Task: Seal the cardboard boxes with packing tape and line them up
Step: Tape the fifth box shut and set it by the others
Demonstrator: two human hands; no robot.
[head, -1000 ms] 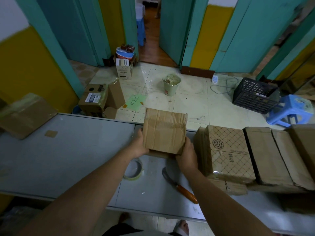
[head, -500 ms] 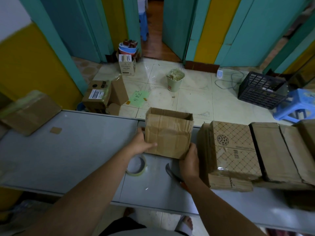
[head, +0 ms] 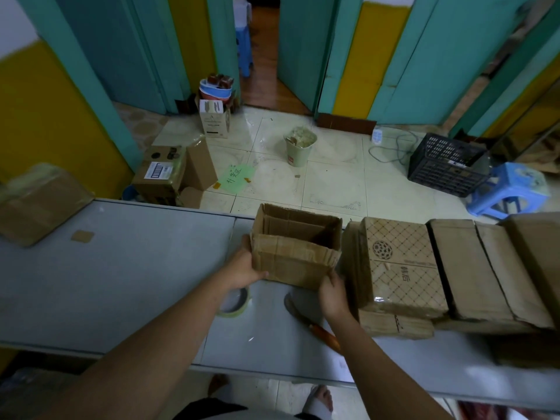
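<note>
Fingers (head: 248,244) of your left hand (head: 241,266) clamp the cardboard box (head: 291,259) at the far edge of the table (head: 121,268), with the tape roll (head: 235,306) under that wrist. You've tipped it mouth-up, so flaps come next. Inside: only cardboard (a loose flap, probably). Your right hand (head: 333,295) grips its near corner, just beside the sealed boxes (head: 400,268).

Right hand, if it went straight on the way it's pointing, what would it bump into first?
The open cardboard box: the right hand holds its near right corner, so going on would probably just push that box away.
</note>
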